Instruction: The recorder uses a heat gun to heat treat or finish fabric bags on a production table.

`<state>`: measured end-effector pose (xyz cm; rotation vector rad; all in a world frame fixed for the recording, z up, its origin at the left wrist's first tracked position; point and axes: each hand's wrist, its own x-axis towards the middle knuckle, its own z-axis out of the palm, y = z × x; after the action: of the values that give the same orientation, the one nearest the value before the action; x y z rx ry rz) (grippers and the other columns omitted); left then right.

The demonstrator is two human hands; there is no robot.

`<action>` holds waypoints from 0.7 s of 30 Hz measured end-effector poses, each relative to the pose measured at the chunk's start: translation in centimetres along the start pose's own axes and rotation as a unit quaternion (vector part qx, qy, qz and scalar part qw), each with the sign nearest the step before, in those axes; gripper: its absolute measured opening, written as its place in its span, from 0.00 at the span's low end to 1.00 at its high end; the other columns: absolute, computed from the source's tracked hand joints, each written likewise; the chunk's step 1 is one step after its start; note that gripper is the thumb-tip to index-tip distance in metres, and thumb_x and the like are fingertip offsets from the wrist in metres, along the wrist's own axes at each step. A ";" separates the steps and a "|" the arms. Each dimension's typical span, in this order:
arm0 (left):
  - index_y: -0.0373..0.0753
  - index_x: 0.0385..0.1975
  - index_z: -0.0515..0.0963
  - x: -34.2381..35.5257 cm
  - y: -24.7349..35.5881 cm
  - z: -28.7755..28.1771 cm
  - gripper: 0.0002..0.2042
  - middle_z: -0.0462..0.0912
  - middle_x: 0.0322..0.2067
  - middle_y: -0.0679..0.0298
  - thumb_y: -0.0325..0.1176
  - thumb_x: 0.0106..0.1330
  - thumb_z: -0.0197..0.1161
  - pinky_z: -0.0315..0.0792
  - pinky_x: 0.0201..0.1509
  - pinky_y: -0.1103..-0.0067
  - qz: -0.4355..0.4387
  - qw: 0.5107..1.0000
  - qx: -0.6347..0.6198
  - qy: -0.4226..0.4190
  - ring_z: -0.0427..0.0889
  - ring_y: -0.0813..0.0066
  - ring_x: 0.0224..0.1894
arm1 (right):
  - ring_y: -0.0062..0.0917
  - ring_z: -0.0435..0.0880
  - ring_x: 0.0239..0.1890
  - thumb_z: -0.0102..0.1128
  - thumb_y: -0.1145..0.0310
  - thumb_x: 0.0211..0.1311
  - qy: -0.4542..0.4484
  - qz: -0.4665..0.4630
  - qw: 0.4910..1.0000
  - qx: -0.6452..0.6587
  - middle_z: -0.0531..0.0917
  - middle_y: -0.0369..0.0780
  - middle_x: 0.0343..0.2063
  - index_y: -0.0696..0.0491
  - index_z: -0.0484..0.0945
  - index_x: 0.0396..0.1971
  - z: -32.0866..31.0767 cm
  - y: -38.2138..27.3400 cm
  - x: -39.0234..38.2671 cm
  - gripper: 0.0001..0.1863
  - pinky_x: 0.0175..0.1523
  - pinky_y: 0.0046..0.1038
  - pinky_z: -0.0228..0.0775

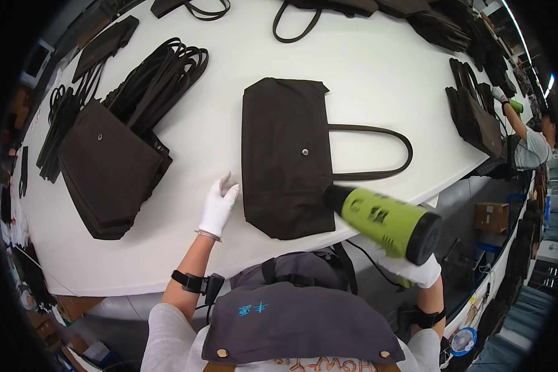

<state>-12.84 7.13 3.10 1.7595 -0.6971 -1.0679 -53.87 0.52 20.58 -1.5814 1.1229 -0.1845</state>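
A dark brown tote bag [285, 180] lies flat on the white table, its strap handle [409, 149] looping out to the right. A small round metal snap [305, 152] shows on its face. My right hand [421, 271], in a white glove, grips a green hot-air gun [384, 220] with black ends. The gun's nozzle is over the bag's lower right part; whether it touches the cloth I cannot tell. Just left of the bag, my gloved left hand [220, 201] is empty, its thumb and fingers apart, close to the bag's edge but not on it.
A stack of similar bags [108, 167] with bunched handles lies on the left of the white table [211, 136]. More dark bags lie along the far edge. At right, a co-worker [530, 146] holds another green tool beside a bag stack [474, 115]. A black cord [372, 257] hangs near my right hand.
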 end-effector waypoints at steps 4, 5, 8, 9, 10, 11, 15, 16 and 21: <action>0.36 0.57 0.71 -0.5 4.4 3.1 0.23 0.75 0.51 0.54 0.30 0.61 0.64 0.73 0.52 0.74 0.261 0.913 0.310 0.040 0.76 0.63 0.50 | 0.29 0.81 0.42 0.68 0.75 0.44 0.076 0.047 0.994 0.060 0.82 0.40 0.42 0.56 0.78 0.46 -1.0 -0.6 0.1 0.24 0.47 0.27 0.74; 0.37 0.54 0.74 -0.8 5.2 4.6 0.22 0.76 0.48 0.54 0.28 0.58 0.66 0.72 0.52 0.72 0.301 0.909 0.287 0.035 0.75 0.60 0.50 | 0.29 0.81 0.42 0.68 0.75 0.44 0.076 0.043 0.994 0.060 0.82 0.40 0.42 0.56 0.78 0.46 -1.4 0.3 -0.2 0.24 0.47 0.27 0.74; 0.38 0.54 0.74 -0.9 5.7 7.6 0.21 0.76 0.47 0.56 0.28 0.59 0.66 0.73 0.52 0.73 0.295 0.914 0.279 0.002 0.76 0.62 0.49 | 0.35 0.76 0.54 0.70 0.69 0.45 -0.011 -0.052 0.993 -0.110 0.79 0.44 0.49 0.56 0.74 0.53 -2.6 1.3 -0.3 0.31 0.62 0.35 0.63; 0.37 0.53 0.74 -0.7 4.9 8.1 0.20 0.76 0.47 0.56 0.28 0.60 0.65 0.73 0.52 0.74 0.276 0.922 0.272 -0.006 0.76 0.64 0.50 | 0.35 0.75 0.55 0.70 0.68 0.45 -0.010 -0.103 0.982 -0.161 0.79 0.44 0.49 0.56 0.74 0.53 -3.0 2.3 0.6 0.31 0.64 0.35 0.61; 0.37 0.53 0.74 -0.5 4.8 8.6 0.20 0.76 0.47 0.56 0.28 0.60 0.65 0.73 0.52 0.74 0.277 0.920 0.277 -0.005 0.76 0.64 0.50 | 0.35 0.74 0.56 0.71 0.67 0.45 -0.009 -0.151 0.966 -0.208 0.79 0.44 0.50 0.55 0.73 0.53 -3.4 3.7 1.5 0.31 0.65 0.35 0.59; 0.38 0.52 0.75 -0.7 4.8 8.8 0.19 0.77 0.46 0.55 0.29 0.59 0.65 0.72 0.53 0.71 0.243 0.939 0.244 -0.012 0.76 0.61 0.49 | 0.32 0.76 0.52 0.69 0.68 0.44 0.007 -0.052 0.997 -0.058 0.79 0.43 0.48 0.55 0.75 0.50 -3.1 3.2 2.8 0.28 0.61 0.33 0.65; 0.35 0.50 0.76 -1.6 4.2 7.9 0.18 0.77 0.47 0.53 0.29 0.59 0.65 0.70 0.57 0.67 0.202 0.947 0.247 0.045 0.76 0.56 0.50 | 0.23 0.81 0.36 0.67 0.71 0.45 -0.001 0.065 0.998 -0.025 0.83 0.39 0.36 0.57 0.77 0.45 -5.2 0.9 7.5 0.22 0.47 0.27 0.74; 0.34 0.50 0.76 -1.7 3.9 7.2 0.19 0.77 0.48 0.52 0.29 0.59 0.65 0.69 0.57 0.67 0.218 0.930 0.282 0.095 0.75 0.55 0.52 | 0.23 0.81 0.36 0.67 0.71 0.45 -0.006 0.060 0.998 -0.025 0.83 0.39 0.36 0.57 0.77 0.45 -6.0 1.3 7.6 0.22 0.47 0.27 0.74; 0.34 0.58 0.69 -2.1 1.3 4.7 0.24 0.76 0.50 0.52 0.30 0.62 0.63 0.71 0.56 0.69 0.119 0.936 0.226 0.244 0.75 0.61 0.53 | 0.31 0.75 0.57 0.71 0.70 0.44 -0.176 -0.219 0.954 -0.106 0.78 0.41 0.52 0.56 0.68 0.59 -10.1 5.7 5.3 0.37 0.66 0.31 0.62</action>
<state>-17.95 6.32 4.10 2.1493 -0.8509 -0.2850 -60.64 -9.66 17.20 -1.9524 0.5182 -0.0689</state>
